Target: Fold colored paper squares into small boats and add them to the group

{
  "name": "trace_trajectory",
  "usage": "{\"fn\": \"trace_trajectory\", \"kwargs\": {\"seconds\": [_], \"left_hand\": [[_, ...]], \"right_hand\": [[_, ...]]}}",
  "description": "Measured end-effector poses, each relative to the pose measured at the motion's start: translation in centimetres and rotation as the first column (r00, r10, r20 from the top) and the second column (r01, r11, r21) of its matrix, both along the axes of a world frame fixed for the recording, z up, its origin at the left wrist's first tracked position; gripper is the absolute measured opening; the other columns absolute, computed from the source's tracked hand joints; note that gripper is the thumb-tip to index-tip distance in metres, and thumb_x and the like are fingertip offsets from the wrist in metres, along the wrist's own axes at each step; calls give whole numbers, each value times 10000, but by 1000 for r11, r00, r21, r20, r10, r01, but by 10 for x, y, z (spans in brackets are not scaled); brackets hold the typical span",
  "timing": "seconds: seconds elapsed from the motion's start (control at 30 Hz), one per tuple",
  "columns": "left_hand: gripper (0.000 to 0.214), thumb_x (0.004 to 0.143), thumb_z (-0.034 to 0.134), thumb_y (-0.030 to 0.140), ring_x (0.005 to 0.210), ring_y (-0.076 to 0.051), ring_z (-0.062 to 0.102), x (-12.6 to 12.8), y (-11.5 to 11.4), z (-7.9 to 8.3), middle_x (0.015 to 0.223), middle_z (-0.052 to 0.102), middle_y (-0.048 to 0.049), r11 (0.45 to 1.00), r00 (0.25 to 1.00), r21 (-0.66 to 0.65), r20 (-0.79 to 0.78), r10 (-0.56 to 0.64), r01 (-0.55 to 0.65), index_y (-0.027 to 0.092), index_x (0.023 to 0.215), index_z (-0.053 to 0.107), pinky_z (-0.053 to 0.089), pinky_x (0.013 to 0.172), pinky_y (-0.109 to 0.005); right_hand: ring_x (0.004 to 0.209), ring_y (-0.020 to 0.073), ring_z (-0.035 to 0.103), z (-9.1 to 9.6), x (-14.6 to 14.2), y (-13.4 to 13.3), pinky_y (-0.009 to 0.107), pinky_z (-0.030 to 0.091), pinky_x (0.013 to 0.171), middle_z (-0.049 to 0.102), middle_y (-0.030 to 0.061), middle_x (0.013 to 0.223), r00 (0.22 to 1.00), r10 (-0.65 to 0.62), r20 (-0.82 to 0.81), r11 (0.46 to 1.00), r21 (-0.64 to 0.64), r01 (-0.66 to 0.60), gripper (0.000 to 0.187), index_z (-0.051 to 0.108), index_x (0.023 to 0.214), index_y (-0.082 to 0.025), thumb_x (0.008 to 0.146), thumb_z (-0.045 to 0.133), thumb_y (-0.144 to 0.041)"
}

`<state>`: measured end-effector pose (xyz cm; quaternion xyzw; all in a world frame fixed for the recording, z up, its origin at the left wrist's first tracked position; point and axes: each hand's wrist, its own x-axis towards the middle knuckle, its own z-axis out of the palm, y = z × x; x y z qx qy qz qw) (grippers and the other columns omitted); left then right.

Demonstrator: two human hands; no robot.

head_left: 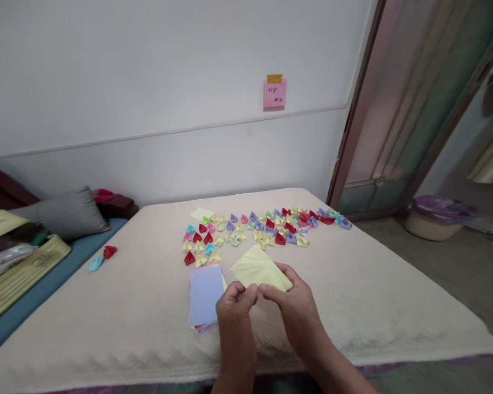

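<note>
A pale yellow sheet of paper is pinched between both hands above the cream mattress. My left hand grips its near left corner with closed fingers. My right hand holds its near right edge, fingers closed on it. Just left of the hands lies a stack of coloured paper sheets with a lilac sheet on top. Beyond the hands, several small folded paper pieces in red, yellow, purple, blue and pink are spread across the mattress.
Two folded pieces, red and blue, lie on a blue mat to the left. A grey pillow and a yellow woven mat sit far left. A pink note hangs on the wall. A door and basin stand right.
</note>
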<state>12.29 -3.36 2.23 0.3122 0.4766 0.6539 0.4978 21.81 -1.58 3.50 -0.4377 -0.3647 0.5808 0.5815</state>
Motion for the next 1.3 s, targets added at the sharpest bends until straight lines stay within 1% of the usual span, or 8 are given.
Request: {"fn": "trace_trajectory", "kwargs": {"seconds": [0.17,0.47,0.63,0.8,0.93,1.03,1.17,1.3], "left_hand": [[295,696,648,302,520,-77,341,-2,1,-1,520,397,70,999,999,2,11,46,-46,169,546,431,308,527,-209],[308,634,707,349,470,-59,382,-18,7,5,494,452,68,991,987,-60,109,122,-116,162,585,468,306,472,-174],[262,643,709,311,452,-64,454,-20,10,7,499,546,41,989,980,-46,134,145,-140,159,686,500,347,453,-162],[212,686,657,310,486,-112,560,-22,8,12,604,663,-21,982,978,-49,-113,175,-182,164,775,532,443,490,-211],[137,723,609,283,711,-181,653,-25,3,13,824,705,-63,986,918,58,-362,164,-153,178,805,579,504,600,-264],[61,756,561,226,911,-204,637,-29,0,9,1054,665,-72,966,814,232,-537,221,-109,194,800,590,505,748,-303],[153,780,467,123,1059,-211,577,-35,-3,6,1105,645,-73,904,689,426,-652,316,-11,202,846,580,454,884,-343],[215,765,457,100,1095,-224,557,-36,-7,6,1180,613,-81,896,742,437,-626,240,79,201,901,590,443,904,-352]], "right_hand": [[507,157,571,-6,1,2,248,438,480,664,-11,640,999,15,45,1000,-7,-15,443,575,992,-174,584,730,-245],[508,111,505,-10,4,7,223,370,548,518,-90,488,998,47,45,997,59,-50,335,557,912,-170,616,708,-206],[539,118,498,-10,8,11,233,370,559,547,-70,537,986,25,162,996,76,-37,353,524,975,-161,673,687,-243],[608,136,532,-4,11,5,246,400,603,598,-42,630,960,-66,272,975,220,5,458,441,1160,-185,757,636,-281],[806,170,618,1,13,-4,284,455,742,681,35,859,943,87,322,920,337,-200,595,311,1341,-214,812,580,-238],[909,172,630,1,16,-6,295,469,811,671,74,1035,935,180,306,883,370,-290,606,297,1381,-235,832,554,-207],[918,160,641,2,22,-3,243,489,791,672,33,1087,911,191,366,847,408,-341,375,598,1152,-270,792,600,-167],[836,156,667,5,26,0,230,499,776,737,-12,882,887,165,431,829,427,-361,266,731,889,-273,744,597,-94]]}}
